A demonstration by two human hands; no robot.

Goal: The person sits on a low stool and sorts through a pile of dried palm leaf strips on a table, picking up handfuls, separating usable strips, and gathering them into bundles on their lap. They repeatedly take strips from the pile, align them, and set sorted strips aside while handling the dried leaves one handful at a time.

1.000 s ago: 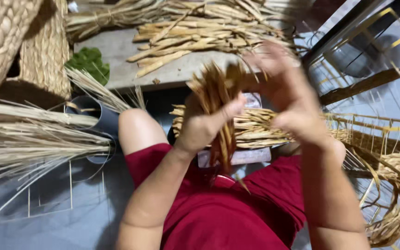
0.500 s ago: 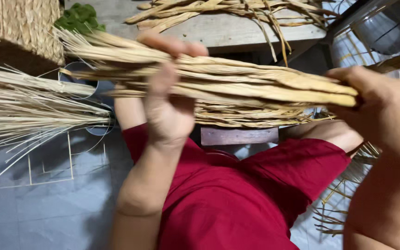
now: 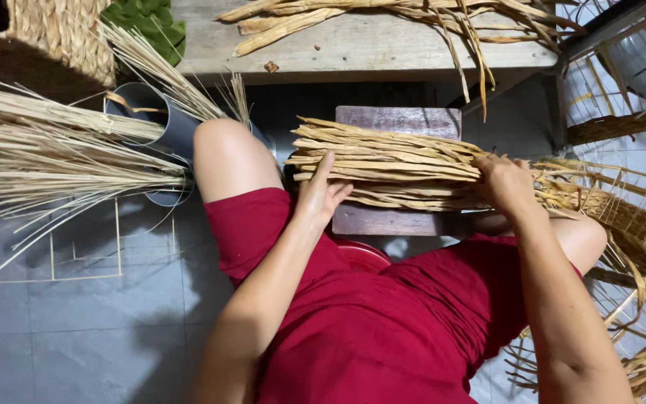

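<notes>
A thick bundle of dried tan plant strips [image 3: 390, 168] lies crosswise on a dark wooden stool [image 3: 398, 120] between my knees. My left hand [image 3: 321, 193] rests flat against the bundle's left end, fingers spread. My right hand [image 3: 506, 183] presses down on the bundle's right part, fingers curled over the strips. I sit in red clothing, knees apart.
A low wooden bench [image 3: 360, 45] ahead carries more dried strips [image 3: 413, 15]. Pale thin reeds [image 3: 54, 150] stick out of a grey tube [image 3: 158, 127] at left. A woven basket [image 3: 54, 30] stands top left, green leaves [image 3: 147, 19] beside it. A half-woven wire-framed basket [image 3: 622, 224] sits at right. Grey tiled floor lies below.
The bundle, held up upright and then crosswise in both hands, has come down onto the stool. My left hand has let go its grip and now lies flat against the end.
</notes>
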